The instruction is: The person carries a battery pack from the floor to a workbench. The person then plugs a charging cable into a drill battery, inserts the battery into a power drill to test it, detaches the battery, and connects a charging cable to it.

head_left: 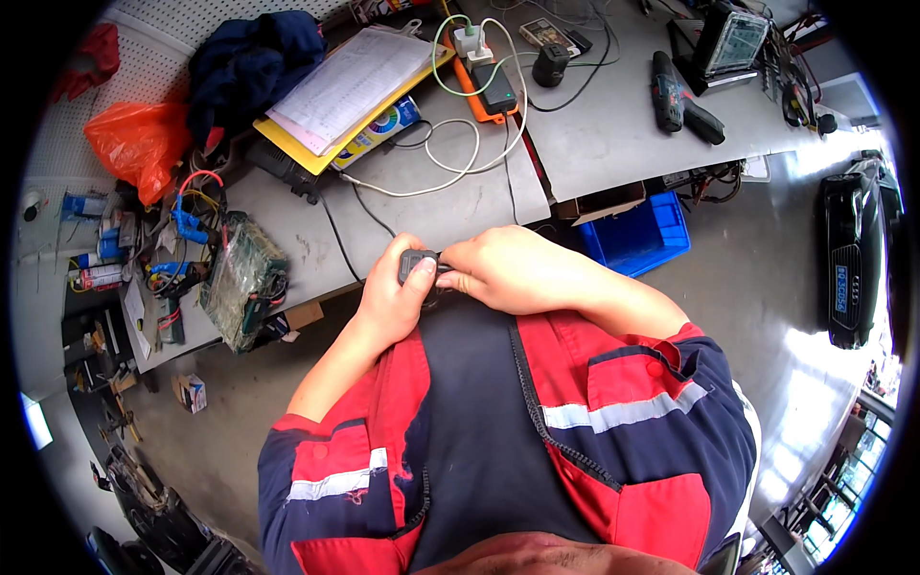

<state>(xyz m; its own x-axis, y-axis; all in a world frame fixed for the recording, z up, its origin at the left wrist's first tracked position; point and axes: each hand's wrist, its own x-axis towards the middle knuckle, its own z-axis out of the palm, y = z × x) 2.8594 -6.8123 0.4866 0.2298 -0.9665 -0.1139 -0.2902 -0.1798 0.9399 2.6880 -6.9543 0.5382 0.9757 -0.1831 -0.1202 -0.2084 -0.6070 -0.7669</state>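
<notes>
My left hand (398,292) grips a small black plastic connector or device (414,260) just past the near edge of the grey bench (522,185), in front of my body. My right hand (494,268) is closed beside it, thumb and fingers pinching what looks like a dark cable or part at the connector's right side; my fingers hide much of it. Dark cables (343,240) hang over the bench edge above my hands.
Papers on a yellow folder (350,77), an orange power strip (460,59) with plugs and a cordless drill (669,91) lie on the bench. Tools and a clear-covered case (244,278) crowd the left. A blue bin (632,240) sits below. A black car (848,259) stands right.
</notes>
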